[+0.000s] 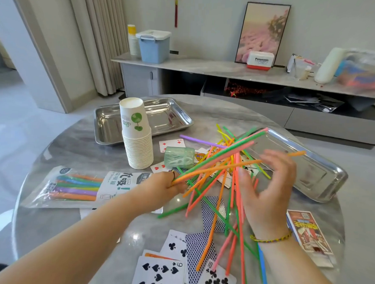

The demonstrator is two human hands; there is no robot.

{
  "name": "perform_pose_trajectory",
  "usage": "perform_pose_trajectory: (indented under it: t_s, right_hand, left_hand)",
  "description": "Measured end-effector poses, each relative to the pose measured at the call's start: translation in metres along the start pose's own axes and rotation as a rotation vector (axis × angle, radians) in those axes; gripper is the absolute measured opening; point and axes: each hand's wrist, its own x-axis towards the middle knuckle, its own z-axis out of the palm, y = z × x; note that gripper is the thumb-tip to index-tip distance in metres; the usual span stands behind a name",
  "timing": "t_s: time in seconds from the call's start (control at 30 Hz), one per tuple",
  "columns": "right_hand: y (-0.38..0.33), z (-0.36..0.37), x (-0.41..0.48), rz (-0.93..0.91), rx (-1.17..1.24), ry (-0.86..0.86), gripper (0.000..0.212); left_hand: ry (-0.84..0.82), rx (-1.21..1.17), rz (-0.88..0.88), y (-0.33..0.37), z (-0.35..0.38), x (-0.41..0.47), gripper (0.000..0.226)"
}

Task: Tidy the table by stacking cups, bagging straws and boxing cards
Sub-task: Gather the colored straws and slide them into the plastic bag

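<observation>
Colourful straws [222, 164] lie in a loose heap across the middle of the round table. My left hand [161, 189] pinches the ends of a few of them and lifts them off the pile. My right hand [268, 187] hovers over the heap with fingers spread, touching the upright straws. A straw bag [74, 187] holding several straws lies flat at the left. A tall stack of paper cups [136, 138] stands upside down behind it. Playing cards [163, 272] are scattered near the front edge and under the straws. The card box [308, 233] lies at the right.
Two steel trays sit on the table, one [170, 118] behind the cups and one [321, 170] at the right. A green plastic container [178, 157] lies on its side among the cards. A long cabinet with boxes stands along the far wall.
</observation>
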Motion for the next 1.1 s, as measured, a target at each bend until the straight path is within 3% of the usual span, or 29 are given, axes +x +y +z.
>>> perform_pose_trajectory:
  t_s: [0.1, 0.13, 0.3, 0.37, 0.43, 0.53, 0.63, 0.7, 0.8, 0.93, 1.1]
  right_hand:
    - [-0.012, 0.009, -0.004, 0.434, 0.288, 0.172, 0.038]
    - [-0.013, 0.010, -0.006, 0.480, 0.301, 0.192, 0.045]
    - [-0.007, 0.000, 0.003, 0.341, 0.243, 0.284, 0.054]
    - [-0.008, -0.003, 0.006, 0.507, 0.256, 0.302, 0.066]
    - [-0.008, -0.003, 0.008, 0.798, 0.413, 0.228, 0.088]
    - [-0.007, 0.006, 0.006, 1.074, 0.932, -0.128, 0.127]
    - [-0.001, 0.019, -0.004, 1.072, 1.210, -0.376, 0.104]
    - [-0.008, 0.024, -0.005, 1.015, 1.288, -0.445, 0.079]
    - [-0.021, 0.027, 0.004, 0.989, 1.221, -0.426, 0.020]
    - [-0.042, 0.040, 0.016, 0.977, 1.018, -0.353, 0.042]
    - [-0.068, 0.055, 0.029, 0.747, 0.829, -0.516, 0.043]
  left_hand:
    - [-0.014, -0.204, 0.011, 0.003, 0.009, -0.005, 0.020]
    - [-0.017, -0.230, 0.016, 0.005, 0.012, -0.007, 0.021]
    - [-0.044, -0.347, 0.004, 0.003, 0.029, -0.013, 0.032]
    - [-0.069, -0.478, -0.029, 0.000, 0.033, -0.014, 0.031]
    - [-0.111, -0.580, -0.047, -0.001, 0.035, -0.016, 0.029]
    - [-0.221, -0.631, -0.035, 0.001, 0.038, -0.020, 0.024]
    - [-0.305, -0.579, -0.013, 0.002, 0.043, -0.020, 0.023]
    - [-0.325, -0.588, 0.003, 0.002, 0.045, -0.019, 0.022]
    - [-0.313, -0.579, 0.033, 0.000, 0.045, -0.017, 0.019]
    - [-0.239, -0.481, 0.090, -0.001, 0.044, -0.015, 0.018]
    - [-0.087, -0.519, 0.159, 0.000, 0.037, -0.011, 0.024]
